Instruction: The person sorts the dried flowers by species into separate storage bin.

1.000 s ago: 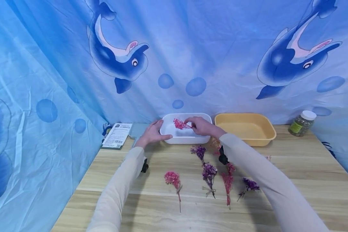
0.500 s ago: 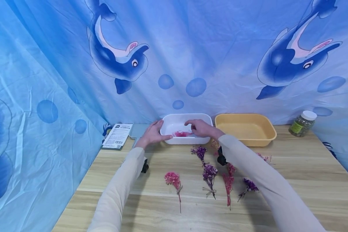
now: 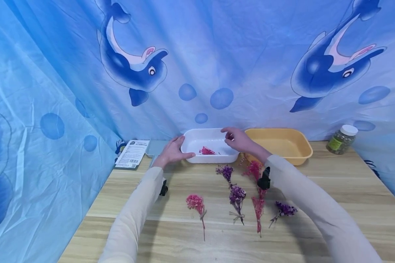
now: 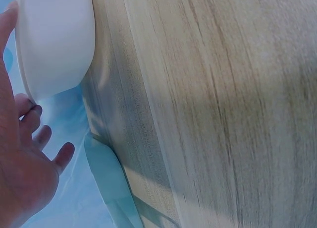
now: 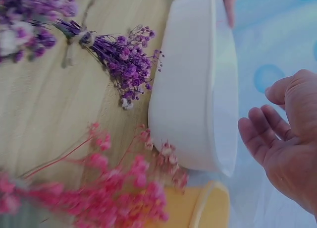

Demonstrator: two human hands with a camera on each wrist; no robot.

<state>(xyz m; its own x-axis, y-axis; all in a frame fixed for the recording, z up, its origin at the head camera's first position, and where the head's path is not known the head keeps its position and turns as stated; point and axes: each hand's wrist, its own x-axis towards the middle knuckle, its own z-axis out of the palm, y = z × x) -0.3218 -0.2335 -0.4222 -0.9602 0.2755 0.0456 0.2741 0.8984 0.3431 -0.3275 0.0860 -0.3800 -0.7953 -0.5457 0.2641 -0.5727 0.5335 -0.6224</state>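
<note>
My left hand (image 3: 173,150) holds the left end of the white basin (image 3: 214,159), its thumb at the near rim and its fingers around the end. Fingertips (image 4: 30,118) meet the rim in the left wrist view. A small pink dried-flower bunch (image 3: 206,151) lies on the basin's floor. Over the basin's right end is my right hand (image 3: 238,140), fingers loosely bent and holding nothing. In the right wrist view that hand (image 5: 287,134) is apart from the basin wall (image 5: 181,89).
A yellow basin (image 3: 293,160) stands right of the white one. Purple bunches (image 3: 237,195) and pink bunches (image 3: 195,202) are spread across the wooden table. A lidded jar (image 3: 342,140) stands far right; a printed packet (image 3: 132,154) lies at left.
My right hand lowered the pink dried-flower bunch into the white basin, let go of it, then rose and moved right. The left hand stayed at the basin.
</note>
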